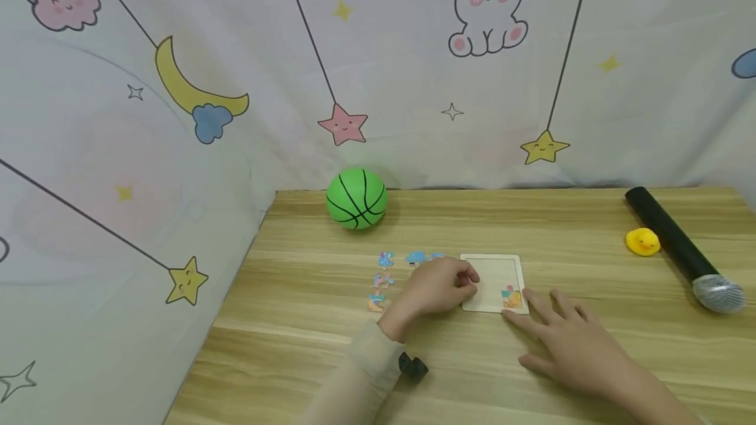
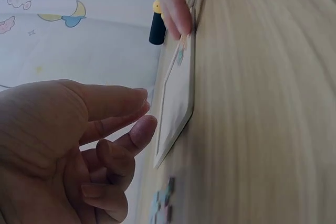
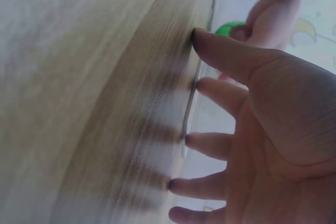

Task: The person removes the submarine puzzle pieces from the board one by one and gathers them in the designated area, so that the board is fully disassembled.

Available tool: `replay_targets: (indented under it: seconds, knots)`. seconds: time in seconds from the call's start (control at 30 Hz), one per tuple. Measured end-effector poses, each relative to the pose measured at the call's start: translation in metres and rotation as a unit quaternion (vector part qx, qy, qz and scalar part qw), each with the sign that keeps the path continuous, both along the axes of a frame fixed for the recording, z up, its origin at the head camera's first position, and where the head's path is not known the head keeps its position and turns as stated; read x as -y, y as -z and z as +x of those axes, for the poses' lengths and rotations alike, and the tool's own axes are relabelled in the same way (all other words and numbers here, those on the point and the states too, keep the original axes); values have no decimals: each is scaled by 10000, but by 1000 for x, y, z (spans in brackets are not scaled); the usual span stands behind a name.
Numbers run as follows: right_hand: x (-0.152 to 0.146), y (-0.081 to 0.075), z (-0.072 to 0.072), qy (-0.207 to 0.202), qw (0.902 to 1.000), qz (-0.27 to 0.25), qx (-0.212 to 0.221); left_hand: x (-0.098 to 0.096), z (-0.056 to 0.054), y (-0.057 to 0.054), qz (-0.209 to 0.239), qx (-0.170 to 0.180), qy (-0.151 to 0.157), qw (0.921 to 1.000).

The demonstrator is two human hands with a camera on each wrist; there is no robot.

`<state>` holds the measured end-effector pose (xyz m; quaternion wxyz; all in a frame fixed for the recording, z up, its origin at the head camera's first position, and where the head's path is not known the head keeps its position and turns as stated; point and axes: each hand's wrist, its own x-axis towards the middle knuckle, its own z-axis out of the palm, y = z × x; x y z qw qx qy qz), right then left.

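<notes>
A shallow puzzle tray (image 1: 493,274) with a pale raised rim lies on the wooden table. One puzzle piece (image 1: 511,297), orange and teal with a pink knob, sits in its near right corner. Over the tray's left side is my left hand (image 1: 438,286), its fingers loosely bent with no thing visible between them; the left wrist view shows a gap between thumb (image 2: 118,100) and fingers. My right hand (image 1: 575,346) lies spread, with fingertips at the tray's near right corner. Left of the tray lie several loose puzzle pieces (image 1: 384,281), some partly hidden behind my left hand.
At the back left stands a green ball (image 1: 357,199) with black lines. Toward the right lie a yellow rubber duck (image 1: 642,242) and a black microphone (image 1: 679,241). A cartoon-printed cloth (image 1: 413,149) hangs behind and left of the table. A small black object (image 1: 413,367) is at my left wrist.
</notes>
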<state>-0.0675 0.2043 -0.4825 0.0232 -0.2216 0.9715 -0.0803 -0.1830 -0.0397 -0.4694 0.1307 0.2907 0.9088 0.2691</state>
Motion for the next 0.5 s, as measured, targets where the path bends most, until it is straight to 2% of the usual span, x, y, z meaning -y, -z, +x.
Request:
replay_targets:
  seconds: [0.27, 0.5]
  knots:
    - [0, 1, 1, 35, 9999, -57, 159, -29, 1, 10, -391, -71, 294, 9988]
    - [0, 0, 1, -5, 9999, -113, -15, -44, 5, 14, -515, -71, 270, 9983]
